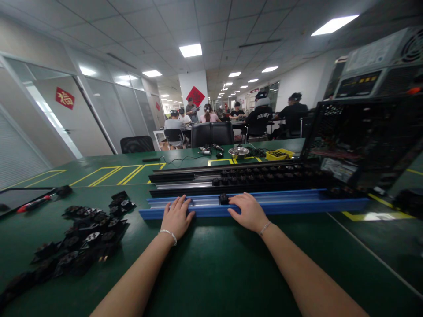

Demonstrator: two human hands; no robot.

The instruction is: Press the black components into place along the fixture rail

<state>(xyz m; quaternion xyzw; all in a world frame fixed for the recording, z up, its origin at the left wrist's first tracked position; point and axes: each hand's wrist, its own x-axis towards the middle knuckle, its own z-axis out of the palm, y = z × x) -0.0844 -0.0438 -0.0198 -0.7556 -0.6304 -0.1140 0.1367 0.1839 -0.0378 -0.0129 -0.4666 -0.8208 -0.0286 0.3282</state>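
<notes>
A long blue rail (291, 204) lies crosswise on the green table in front of me. My left hand (176, 216) rests on its left part, fingers spread over the channel and holding nothing. A small black part (224, 199) sits in the channel between my hands. My right hand (249, 211) lies on the rail just right of this part, its fingertips near or touching it; the fingers are slightly apart. More black parts (340, 192) stand in the rail's right end.
Behind the blue rail lie black rails (175, 177) with rows of black parts. Black parts (89, 233) are heaped at left, near a red-tipped tool (35, 204). A metal bowl (238, 152) and yellow tray (279, 154) stand farther back. An open computer case (346, 136) is at right.
</notes>
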